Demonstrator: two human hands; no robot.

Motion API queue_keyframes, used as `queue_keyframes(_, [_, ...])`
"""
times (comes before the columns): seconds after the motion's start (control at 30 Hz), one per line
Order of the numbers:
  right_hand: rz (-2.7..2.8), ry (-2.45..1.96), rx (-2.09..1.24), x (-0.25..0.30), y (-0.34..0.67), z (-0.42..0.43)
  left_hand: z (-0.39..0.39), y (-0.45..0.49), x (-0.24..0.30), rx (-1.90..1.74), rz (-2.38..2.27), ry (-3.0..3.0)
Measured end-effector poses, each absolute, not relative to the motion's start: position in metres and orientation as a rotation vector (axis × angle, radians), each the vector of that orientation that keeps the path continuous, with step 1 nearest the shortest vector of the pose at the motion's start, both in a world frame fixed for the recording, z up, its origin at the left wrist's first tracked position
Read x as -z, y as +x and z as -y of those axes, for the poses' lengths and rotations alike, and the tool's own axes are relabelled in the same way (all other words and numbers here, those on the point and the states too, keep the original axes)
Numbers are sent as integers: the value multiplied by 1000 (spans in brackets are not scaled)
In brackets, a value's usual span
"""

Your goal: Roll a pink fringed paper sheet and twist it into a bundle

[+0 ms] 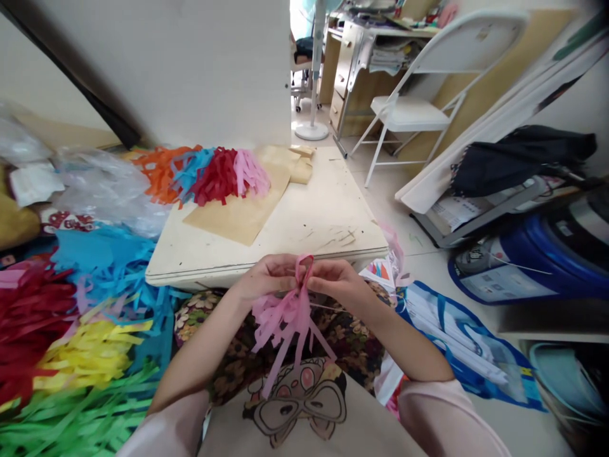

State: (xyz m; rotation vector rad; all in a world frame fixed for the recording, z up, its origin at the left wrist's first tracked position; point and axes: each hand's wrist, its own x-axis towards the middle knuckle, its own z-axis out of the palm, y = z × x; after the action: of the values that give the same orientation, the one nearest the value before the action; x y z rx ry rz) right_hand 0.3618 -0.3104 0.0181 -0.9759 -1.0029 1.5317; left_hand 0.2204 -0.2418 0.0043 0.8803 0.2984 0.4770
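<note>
A pink paper tassel (288, 317) hangs over my lap, its fringe strips trailing down and its top twisted into a small loop. My left hand (266, 279) and my right hand (337, 282) both pinch it at the twisted neck, fingers closed, just in front of the near edge of a low cream table (328, 222). On the far left part of that table lie finished tassels: orange (159, 168), blue (190, 171), dark red (216, 178) and pink (250, 171), resting partly on brown paper (242, 212).
Heaps of cut fringe paper lie on the floor at my left: blue (104, 266), red (23, 317), yellow (90, 355), green (71, 419). Crumpled clear plastic (104, 187) sits beyond them. A white folding chair (419, 108), a fan stand (311, 130), a blue-trimmed bag (457, 343) and stacked clutter fill the right.
</note>
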Motion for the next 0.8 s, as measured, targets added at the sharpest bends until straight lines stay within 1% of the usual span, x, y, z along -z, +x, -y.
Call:
queue_keyframes(0.27, [1329, -1187, -1272, -33, 362, 315, 249, 219, -6, -397, -184, 892])
queue_keyframes(0.4, [1419, -1220, -1155, -39, 362, 317, 252, 219, -3, -446, -208, 879])
queue_keyframes(0.7, [1500, -1202, -1032, -39, 360, 317, 262, 224, -7, -585, -170, 881])
queue_keyframes(0.8, [1507, -1135, -1075, -37, 361, 316, 262, 225, -10, -584, -175, 899])
